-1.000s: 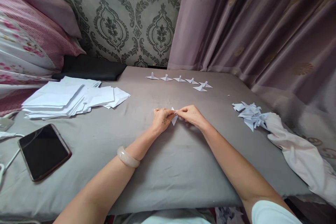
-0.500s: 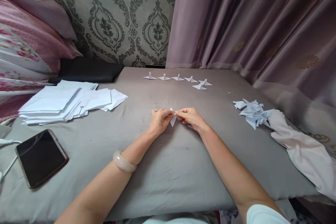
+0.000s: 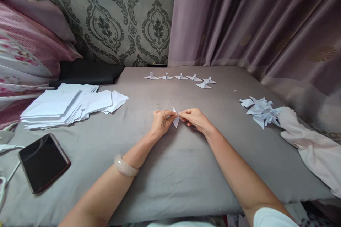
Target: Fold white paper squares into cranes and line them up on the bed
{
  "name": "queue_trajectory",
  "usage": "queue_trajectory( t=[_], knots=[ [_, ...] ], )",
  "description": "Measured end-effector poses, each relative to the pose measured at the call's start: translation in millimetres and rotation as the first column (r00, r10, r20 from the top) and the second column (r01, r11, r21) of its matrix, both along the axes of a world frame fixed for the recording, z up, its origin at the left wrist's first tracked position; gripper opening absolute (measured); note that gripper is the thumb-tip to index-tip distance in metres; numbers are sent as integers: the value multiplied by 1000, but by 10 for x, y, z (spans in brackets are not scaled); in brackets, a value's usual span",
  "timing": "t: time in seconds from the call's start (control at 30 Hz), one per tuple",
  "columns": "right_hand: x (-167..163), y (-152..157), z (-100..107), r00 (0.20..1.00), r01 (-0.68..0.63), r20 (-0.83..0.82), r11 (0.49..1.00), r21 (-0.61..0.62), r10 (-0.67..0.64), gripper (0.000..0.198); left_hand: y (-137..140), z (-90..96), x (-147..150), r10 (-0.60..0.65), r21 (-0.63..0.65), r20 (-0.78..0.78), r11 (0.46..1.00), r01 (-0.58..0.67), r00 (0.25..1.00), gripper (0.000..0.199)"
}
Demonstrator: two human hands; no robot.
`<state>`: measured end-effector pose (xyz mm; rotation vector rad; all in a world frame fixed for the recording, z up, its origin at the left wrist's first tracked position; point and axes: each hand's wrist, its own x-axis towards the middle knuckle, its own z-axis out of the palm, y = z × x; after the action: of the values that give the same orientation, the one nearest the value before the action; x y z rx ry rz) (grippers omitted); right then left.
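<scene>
Over the middle of the grey-covered table, a small white folded-paper crane (image 3: 176, 122) is held between both hands. My left hand (image 3: 163, 122) pinches it from the left, thumb and forefinger together. From the right, my right hand (image 3: 195, 117) pinches it with its fingertips, which almost meet the left ones. The paper's centre is hidden by the fingers; pointed ends show above and below them. Beyond the hands, several finished paper cranes (image 3: 180, 76) stand in a row, with one crane (image 3: 203, 85) slightly in front at the right end.
On the left lies a stack of white paper (image 3: 50, 104), with a black folded cloth (image 3: 87, 72) behind it. A phone (image 3: 44, 163) and white cable (image 3: 12, 173) are nearer. A heap of folded paper pieces (image 3: 259, 110) sits at right beside pale cloth (image 3: 306, 142).
The view has shifted slightly. Both hands keep their pinch on the paper crane, with only a very small movement of the fingers.
</scene>
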<state>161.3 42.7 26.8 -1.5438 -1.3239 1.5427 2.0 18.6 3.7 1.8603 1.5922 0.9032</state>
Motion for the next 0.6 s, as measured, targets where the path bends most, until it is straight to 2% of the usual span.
queue_trajectory(
  t=[0.2,0.4,0.6],
  knots=[
    [7,2,-53,1000,-26,-12,998,54,27,13,-2,11,13,3,-11,26,1000,-2,1000,13],
    [10,-18,-35,1000,-10,-18,999,47,11,15,-13,34,41,35,7,-8,999,-35,999,13],
    [35,-54,-28,994,58,-96,998,39,-54,13,-10,17,37,48,16,48,999,-49,998,15]
  ],
)
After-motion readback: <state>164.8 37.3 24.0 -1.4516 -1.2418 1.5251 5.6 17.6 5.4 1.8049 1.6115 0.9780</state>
